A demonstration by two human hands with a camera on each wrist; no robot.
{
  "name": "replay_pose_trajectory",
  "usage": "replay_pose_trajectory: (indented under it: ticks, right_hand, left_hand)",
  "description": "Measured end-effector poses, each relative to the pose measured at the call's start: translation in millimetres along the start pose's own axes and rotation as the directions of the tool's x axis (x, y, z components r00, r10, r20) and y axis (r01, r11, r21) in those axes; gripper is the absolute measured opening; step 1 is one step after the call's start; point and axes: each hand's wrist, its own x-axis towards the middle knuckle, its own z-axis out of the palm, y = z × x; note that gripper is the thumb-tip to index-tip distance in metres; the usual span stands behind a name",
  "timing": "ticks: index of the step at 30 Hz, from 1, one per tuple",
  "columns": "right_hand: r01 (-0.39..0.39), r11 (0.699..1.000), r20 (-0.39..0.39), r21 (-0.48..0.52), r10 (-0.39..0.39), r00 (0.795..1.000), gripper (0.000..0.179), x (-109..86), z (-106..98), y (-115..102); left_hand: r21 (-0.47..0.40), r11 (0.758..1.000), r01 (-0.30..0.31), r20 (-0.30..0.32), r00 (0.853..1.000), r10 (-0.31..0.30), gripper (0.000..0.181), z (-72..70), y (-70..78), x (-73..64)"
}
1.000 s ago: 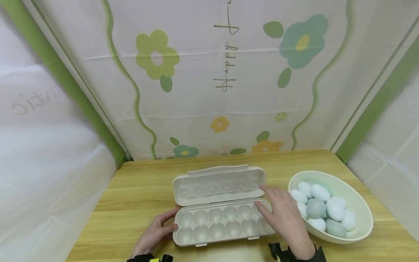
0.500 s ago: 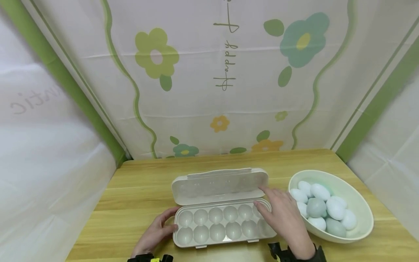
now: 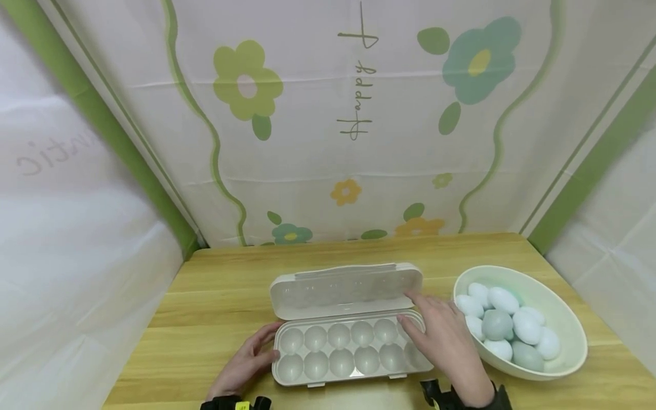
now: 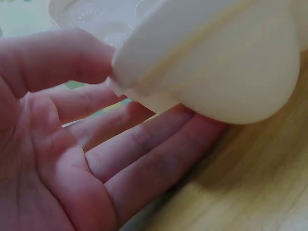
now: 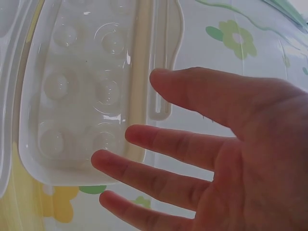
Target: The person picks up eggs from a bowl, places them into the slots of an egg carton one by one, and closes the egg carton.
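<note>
A white plastic egg carton (image 3: 338, 369) with rows of round hollows lies opened out on the wooden table, its lid (image 3: 344, 296) tilted back behind the base. My left hand (image 3: 245, 360) holds the carton's left end; in the left wrist view the thumb touches the rim and the fingers reach underneath. Above the right end hovers my right hand (image 3: 445, 336), its fingers extended and spread. The right wrist view shows these fingers (image 5: 159, 183) before the lid's dimpled inner side (image 5: 82, 91); whether they touch it I cannot tell.
To the right stands a pale green bowl (image 3: 566, 356) with several white and pale grey-green eggs (image 3: 526, 326). Behind the wooden table (image 3: 215, 296) hangs a white cloth printed with flowers (image 3: 307, 136), and similar cloth closes off both sides.
The lid's tilt has shifted since a second ago, and its inner dimples show less clearly. The base has edged slightly. Both hands keep nearly the same places.
</note>
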Motion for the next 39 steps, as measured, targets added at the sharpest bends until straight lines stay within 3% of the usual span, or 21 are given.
replay_pose_trajectory:
  ticks: [9,18,26,39]
  right_hand:
    - [0.015,1.0,0.016,0.005,-0.015,1.0,0.042,1.0,2.9,1.1]
    - [0.012,1.0,0.044,-0.015,-0.011,0.999,0.042,1.8,1.3,5.7]
    - [-0.052,0.998,0.108,-0.021,0.054,0.993,0.044,3.1,-7.0,19.6]
    - [-0.08,0.996,0.089,-0.045,0.083,0.993,0.052,-1.7,-22.1,48.0]
  left_hand:
    - [-0.101,0.995,0.011,0.07,0.998,-0.004,0.059,3.1,-8.6,4.8]
    - [-0.096,0.995,0.022,0.083,0.996,-0.014,0.058,3.6,-9.8,7.8]
    - [-0.105,0.994,-0.012,0.103,0.994,0.022,0.058,1.5,-10.0,8.2]
    - [-0.105,0.994,-0.018,0.118,0.993,0.031,0.057,-0.2,-11.7,9.2]
